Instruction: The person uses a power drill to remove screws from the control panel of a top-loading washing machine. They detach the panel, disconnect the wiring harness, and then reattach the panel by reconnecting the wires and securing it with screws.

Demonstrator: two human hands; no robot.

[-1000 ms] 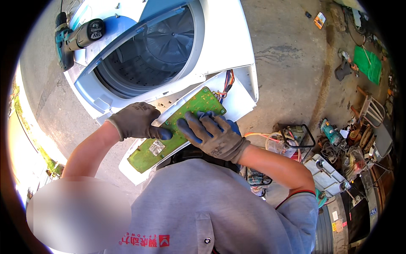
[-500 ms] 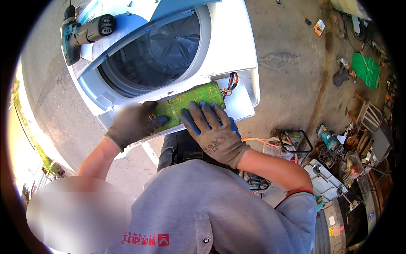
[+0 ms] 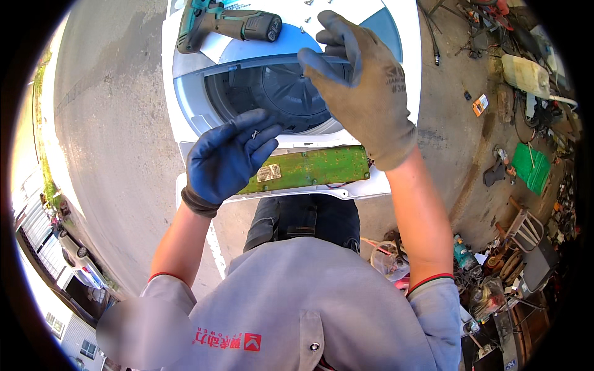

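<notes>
My left hand (image 3: 223,161), in a blue-palmed glove, is palm up with fingers curved, holding a small metal screw (image 3: 255,134) at its fingers. My right hand (image 3: 362,93), in a grey-backed glove, is raised over the tub opening near several loose screws (image 3: 301,29) on the machine's top, its fingers apart and curved. The green circuit board (image 3: 315,166) lies in the white panel (image 3: 343,193) along the washing machine's (image 3: 409,74) front, with wires partly visible at its right end. The cordless drill (image 3: 241,25) rests on top. The tub (image 3: 247,93) shows beneath both hands.
Concrete ground (image 3: 105,136) surrounds the machine. At right are a green plastic piece (image 3: 529,167), a plastic jug (image 3: 525,75), a metal chair frame (image 3: 526,229), a teal tool (image 3: 464,253) and piled tools and scrap. A parked car (image 3: 77,256) shows at far left.
Both hands have left the circuit board: the right moved up toward the screws on top, the left turned palm up with a screw. The board now lies level along the front, and the view has shifted.
</notes>
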